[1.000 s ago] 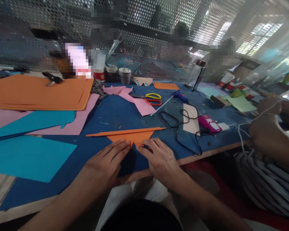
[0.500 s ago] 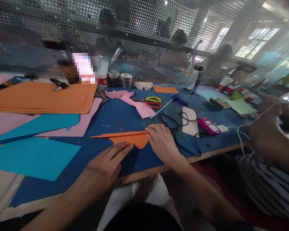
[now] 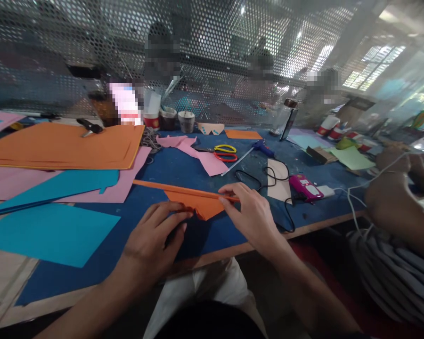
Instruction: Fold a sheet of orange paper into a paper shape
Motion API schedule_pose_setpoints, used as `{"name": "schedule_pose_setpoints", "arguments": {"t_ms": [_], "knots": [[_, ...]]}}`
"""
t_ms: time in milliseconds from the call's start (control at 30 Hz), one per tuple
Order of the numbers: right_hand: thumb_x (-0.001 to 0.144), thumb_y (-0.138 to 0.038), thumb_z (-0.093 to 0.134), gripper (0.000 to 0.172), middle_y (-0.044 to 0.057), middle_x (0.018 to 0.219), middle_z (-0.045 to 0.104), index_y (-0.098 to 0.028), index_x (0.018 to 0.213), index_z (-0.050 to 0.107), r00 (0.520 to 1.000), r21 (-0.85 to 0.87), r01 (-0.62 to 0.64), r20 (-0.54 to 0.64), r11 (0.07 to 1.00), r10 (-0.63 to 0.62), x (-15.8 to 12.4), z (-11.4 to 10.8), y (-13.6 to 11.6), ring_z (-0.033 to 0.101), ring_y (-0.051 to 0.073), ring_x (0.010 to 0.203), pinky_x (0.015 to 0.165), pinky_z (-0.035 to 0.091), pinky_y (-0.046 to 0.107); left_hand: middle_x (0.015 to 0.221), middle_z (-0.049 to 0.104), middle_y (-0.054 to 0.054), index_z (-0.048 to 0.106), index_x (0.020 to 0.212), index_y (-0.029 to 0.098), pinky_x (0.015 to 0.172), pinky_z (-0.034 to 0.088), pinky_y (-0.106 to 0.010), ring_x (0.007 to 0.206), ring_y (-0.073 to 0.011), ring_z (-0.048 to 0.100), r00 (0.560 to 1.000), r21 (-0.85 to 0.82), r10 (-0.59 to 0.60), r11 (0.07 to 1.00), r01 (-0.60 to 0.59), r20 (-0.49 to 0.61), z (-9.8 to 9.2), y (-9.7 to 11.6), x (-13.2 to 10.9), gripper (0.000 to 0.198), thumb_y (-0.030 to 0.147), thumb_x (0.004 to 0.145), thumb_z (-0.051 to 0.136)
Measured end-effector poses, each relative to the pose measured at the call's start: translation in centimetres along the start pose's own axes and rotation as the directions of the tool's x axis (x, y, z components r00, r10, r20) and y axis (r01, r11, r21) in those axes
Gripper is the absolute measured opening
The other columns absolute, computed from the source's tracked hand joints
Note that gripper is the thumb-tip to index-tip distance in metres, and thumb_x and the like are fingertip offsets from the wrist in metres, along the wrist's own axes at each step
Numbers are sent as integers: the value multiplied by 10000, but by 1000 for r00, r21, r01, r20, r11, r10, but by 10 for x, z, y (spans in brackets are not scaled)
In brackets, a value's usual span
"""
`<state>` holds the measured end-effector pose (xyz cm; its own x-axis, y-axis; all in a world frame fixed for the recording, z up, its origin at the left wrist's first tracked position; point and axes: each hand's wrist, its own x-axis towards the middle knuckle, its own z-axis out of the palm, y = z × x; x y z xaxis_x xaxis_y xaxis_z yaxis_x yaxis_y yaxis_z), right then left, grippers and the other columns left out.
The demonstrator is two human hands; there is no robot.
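A long, thin orange paper strip [image 3: 183, 189] slants across in front of me, its right end pinched between the thumb and fingers of my right hand [image 3: 252, 214]. Just below it lies a wider piece of orange paper [image 3: 207, 207] with a notched lower edge; I cannot tell whether the two are joined. My left hand [image 3: 159, 228] rests with bent fingers, the fingertips touching the left part of that orange piece and the thumb standing apart.
Teal sheets [image 3: 53, 230] and an orange stack [image 3: 60, 146] with a black clip lie left. Behind are scissors [image 3: 225, 153], pink paper [image 3: 198, 150] and a blue glue gun [image 3: 263, 148]. A magenta device [image 3: 305, 188] with cables is right, near another person's arm [image 3: 392, 188].
The strip's left end has swung away from me and its right end towards me. My right hand has gone from lying flat to pinching the strip. My left fingers are more bent.
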<state>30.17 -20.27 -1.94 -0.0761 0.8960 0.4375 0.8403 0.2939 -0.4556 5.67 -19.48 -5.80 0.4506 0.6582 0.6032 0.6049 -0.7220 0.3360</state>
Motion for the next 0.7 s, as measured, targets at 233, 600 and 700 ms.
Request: {"name": "schedule_pose_setpoints", "arguments": {"t_ms": [233,600,700], "knots": [[1035,-187,630,79,-1,992,786,-230,1067,688,961,-157,149,-211,976,-181,-14,-2,-25,720,171,874,829,463,331,1065,822,-33,776,1191,273,897,625,-422,989,-254,753,926,-274,-362,884,378,107,-12,13,25,308,455,990,628],[1074,-195,572,159,35,1097,765,-222,1206,656,957,-143,244,-125,959,-262,-26,20,-46,695,198,984,897,452,383,1009,784,-43,795,953,215,842,556,-317,955,-217,693,648,-683,-678,289,671,349,-16,14,49,362,527,780,857],[1076,-209,564,179,41,1133,750,-221,1237,643,956,-109,279,-64,954,-287,-28,24,-51,682,213,1019,912,448,398,909,745,-15,770,880,209,819,544,-298,869,-177,657,635,-730,-688,223,646,352,-14,11,49,322,472,745,896]]}}
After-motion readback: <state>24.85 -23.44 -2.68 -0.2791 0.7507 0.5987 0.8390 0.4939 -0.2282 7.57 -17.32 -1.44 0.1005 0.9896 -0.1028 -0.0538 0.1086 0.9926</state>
